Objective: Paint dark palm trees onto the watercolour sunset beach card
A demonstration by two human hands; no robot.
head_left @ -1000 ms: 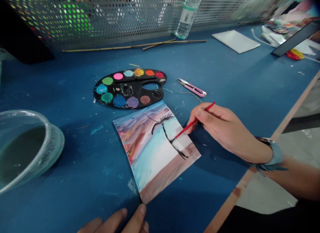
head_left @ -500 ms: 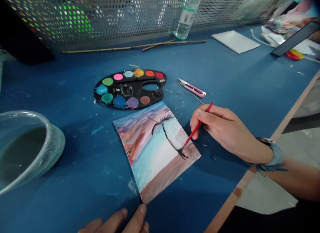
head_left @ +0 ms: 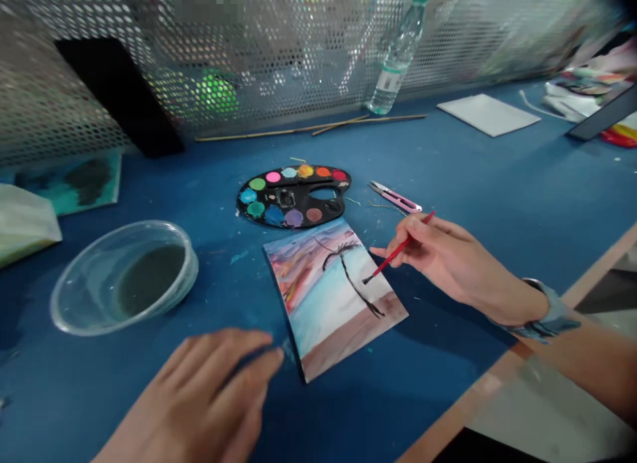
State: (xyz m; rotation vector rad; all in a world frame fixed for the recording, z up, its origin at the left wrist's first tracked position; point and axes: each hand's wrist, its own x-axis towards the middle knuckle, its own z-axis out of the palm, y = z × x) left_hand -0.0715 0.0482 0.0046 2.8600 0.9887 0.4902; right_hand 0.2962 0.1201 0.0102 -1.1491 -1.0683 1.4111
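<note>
No legible text; bottle label (head_left: 391,68) blurred

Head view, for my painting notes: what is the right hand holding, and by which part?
The right hand holds a red paintbrush by its handle, between thumb and fingers. The left hand holds nothing.

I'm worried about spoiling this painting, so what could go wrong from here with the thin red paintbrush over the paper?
The thin red paintbrush in the right hand has its tip close to the black tree on the watercolour painting, so a slip could streak it. The left hand is near the paper's corner and might smudge it. The open clear plastic bowl of murky water could spill onto the paper if knocked.
</note>
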